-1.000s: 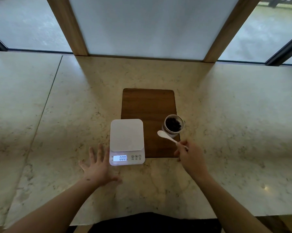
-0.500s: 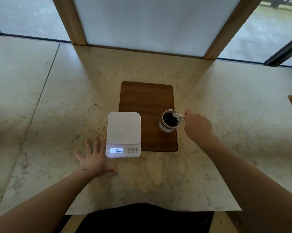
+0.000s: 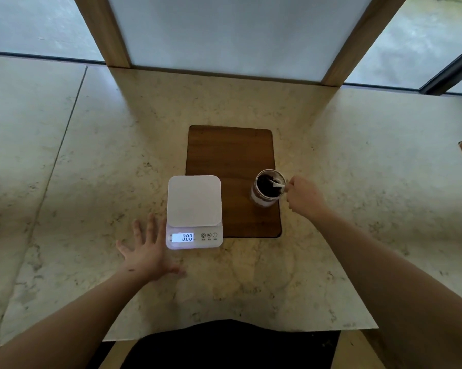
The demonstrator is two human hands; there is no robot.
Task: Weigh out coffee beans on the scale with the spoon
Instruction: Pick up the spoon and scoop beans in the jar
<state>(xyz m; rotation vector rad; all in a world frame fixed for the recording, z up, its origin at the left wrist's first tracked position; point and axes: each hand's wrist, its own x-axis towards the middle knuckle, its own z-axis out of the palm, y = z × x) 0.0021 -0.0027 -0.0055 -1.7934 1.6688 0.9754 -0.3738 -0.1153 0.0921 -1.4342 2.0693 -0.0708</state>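
While right hand (image 3: 303,196) pinches spoon (image 3: 277,184) handle, bowl in jar (image 3: 268,188) beans; left hand (image 3: 147,251) flat, empty. Spoon light, rigid; beans loose, spill-prone.

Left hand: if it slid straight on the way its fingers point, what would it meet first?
Probably nothing: the left hand lies flat beside the scale, fingers pointing away along its left edge over bare counter. The innermost finger might graze the scale's side.
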